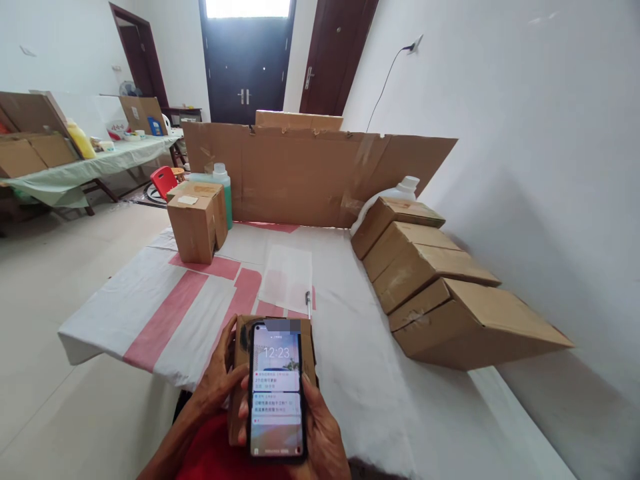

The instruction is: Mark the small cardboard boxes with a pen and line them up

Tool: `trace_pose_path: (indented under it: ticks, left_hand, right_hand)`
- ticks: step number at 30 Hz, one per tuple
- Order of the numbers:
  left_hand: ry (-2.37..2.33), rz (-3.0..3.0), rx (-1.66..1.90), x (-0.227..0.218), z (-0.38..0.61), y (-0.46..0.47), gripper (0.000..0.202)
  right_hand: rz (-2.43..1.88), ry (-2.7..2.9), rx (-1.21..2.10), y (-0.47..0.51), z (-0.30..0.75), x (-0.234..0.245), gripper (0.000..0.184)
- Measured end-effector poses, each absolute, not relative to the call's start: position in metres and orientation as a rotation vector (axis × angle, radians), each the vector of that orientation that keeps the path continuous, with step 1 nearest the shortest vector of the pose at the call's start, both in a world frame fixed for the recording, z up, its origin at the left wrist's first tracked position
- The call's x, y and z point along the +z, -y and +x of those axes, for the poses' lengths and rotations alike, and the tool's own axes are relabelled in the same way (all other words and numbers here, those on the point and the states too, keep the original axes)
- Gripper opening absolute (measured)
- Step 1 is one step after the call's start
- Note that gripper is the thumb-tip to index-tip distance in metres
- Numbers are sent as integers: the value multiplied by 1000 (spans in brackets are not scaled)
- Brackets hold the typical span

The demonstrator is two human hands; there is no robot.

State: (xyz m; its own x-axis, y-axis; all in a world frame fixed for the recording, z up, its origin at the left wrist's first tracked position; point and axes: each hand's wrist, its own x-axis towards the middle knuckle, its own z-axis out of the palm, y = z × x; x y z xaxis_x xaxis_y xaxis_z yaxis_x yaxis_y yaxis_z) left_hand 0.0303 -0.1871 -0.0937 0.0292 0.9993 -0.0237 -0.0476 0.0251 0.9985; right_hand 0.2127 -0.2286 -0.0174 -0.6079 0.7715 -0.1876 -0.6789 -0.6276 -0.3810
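A smartphone (276, 427) with a lit lock screen reading 12:23 is upright in my right hand (323, 423), thumb along its right edge and fingertips showing at its left. Behind the phone is a small cardboard box (241, 390), mostly covered by it. My left hand (223, 363) grips this box by its left side, with the thumb across its face near the phone. Just beyond the box, a pen (309, 304) lies on the table beside a pale, see-through sheet (286, 273).
A cardboard box (193, 227) and a bottle of green liquid (220, 180) stand at the back left. Several boxes (475, 320) line the right side by a white jug (407, 189). An upright cardboard panel (290, 177) closes off the back of the cloth-covered table (345, 347).
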Motion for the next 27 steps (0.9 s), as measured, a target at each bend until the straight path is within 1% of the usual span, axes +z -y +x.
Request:
trace_pose_path:
  ticks: [3,6,10,12,14,16,18,21,24,26,27]
  left_hand:
    - [-1200,1190,1188,-90,30,187,108]
    - [-1194,1154,1189,-84,29,187,108]
    - [-1204,1122,1229,-79,21,185,102]
    - [-1235,1079,1251,-78,13,182,102]
    - [-1270,1026,1260,-78,5,177,105]
    - [-1308,987,1259,-77,-2,170,105]
    - [-1352,960,1260,-76,-6,161,102]
    - [-1415,983,1276,-75,-10,145,94]
    - [-1488,1050,1326,-81,-13,132,81]
    - [-1545,1079,1364,-88,-17,127,72]
    - [-1573,1092,1378,-92,-20,127,68]
  right_hand:
    - [-426,349,2204,227,216,-16,61]
    - [-510,343,2094,222,225,-11,61]
    - [-691,404,1914,204,250,-9,67]
    - [-844,455,1770,188,266,-19,71]
    - [-1114,571,1494,169,285,-38,71]
    - [-1430,765,1146,151,304,-60,68]
    - [-1637,929,889,136,320,-80,63]
    - [-1792,1035,759,125,336,-97,54]
    - [-1938,1109,646,124,344,-103,41]
    - [-2012,1138,588,126,347,-107,38]
    - [-2043,1153,561,128,348,-108,40]
